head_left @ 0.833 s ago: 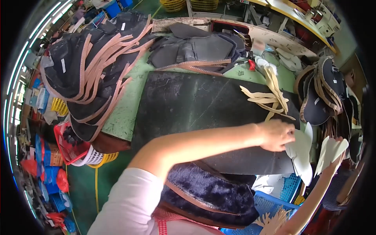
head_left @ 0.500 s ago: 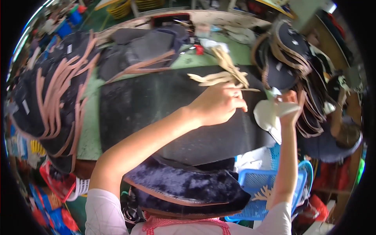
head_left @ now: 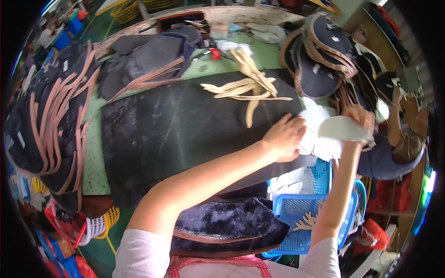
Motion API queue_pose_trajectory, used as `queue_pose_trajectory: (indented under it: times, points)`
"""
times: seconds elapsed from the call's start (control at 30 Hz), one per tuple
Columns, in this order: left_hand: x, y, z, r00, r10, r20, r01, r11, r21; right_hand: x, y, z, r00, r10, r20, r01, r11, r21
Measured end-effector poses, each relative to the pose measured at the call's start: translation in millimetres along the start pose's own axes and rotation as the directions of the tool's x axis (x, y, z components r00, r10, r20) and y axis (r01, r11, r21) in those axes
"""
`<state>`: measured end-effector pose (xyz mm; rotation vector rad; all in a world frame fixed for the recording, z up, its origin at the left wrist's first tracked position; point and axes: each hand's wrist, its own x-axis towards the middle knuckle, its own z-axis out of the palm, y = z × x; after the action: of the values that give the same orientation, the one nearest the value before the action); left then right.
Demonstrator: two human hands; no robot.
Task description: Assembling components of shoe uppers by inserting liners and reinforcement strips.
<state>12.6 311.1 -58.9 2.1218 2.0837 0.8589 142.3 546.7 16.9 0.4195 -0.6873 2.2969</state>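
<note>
My right hand (head_left: 360,121), slightly blurred, grips a white rounded flat piece (head_left: 342,129) at the right end of the black mat (head_left: 153,132). Beneath that piece lie more white sheets (head_left: 320,149); their exact shapes are partly covered. My left hand (head_left: 285,139) rests palm down at the left edge of the white sheets, fingers stretched onto them. Several cream-coloured strips (head_left: 254,85) are piled on the mat beyond my left hand. Dark plush pieces with brown edging (head_left: 232,217) lie across the near edge, close to my body.
Brown-edged dark pieces are stacked at the left (head_left: 55,120), far left (head_left: 148,55) and right (head_left: 324,55). A blue basket (head_left: 282,222) holding cream strips stands below my right forearm. At the right, another person (head_left: 398,153) sits close by.
My left hand has moved right, from beside the cream strips onto the white sheets. The cream strips now lie free on the mat. My right hand has shifted slightly right with the white piece.
</note>
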Motion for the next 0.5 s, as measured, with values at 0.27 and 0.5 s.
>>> queue_pose_trajectory:
  times: [0.27,0.5]
  points:
    - [-8.5,41.4,-66.6,0.978,-0.147,-0.145,0.041,0.826,-0.563,-3.1,91.3,109.2,0.88,-0.339,-0.333,-0.173,0.424,-0.889]
    - [-75.6,-19.7,-146.2,0.924,-0.306,-0.23,0.096,0.766,-0.635,-21.1,125.3,118.9,0.875,0.421,-0.24,-0.285,0.047,-0.957]
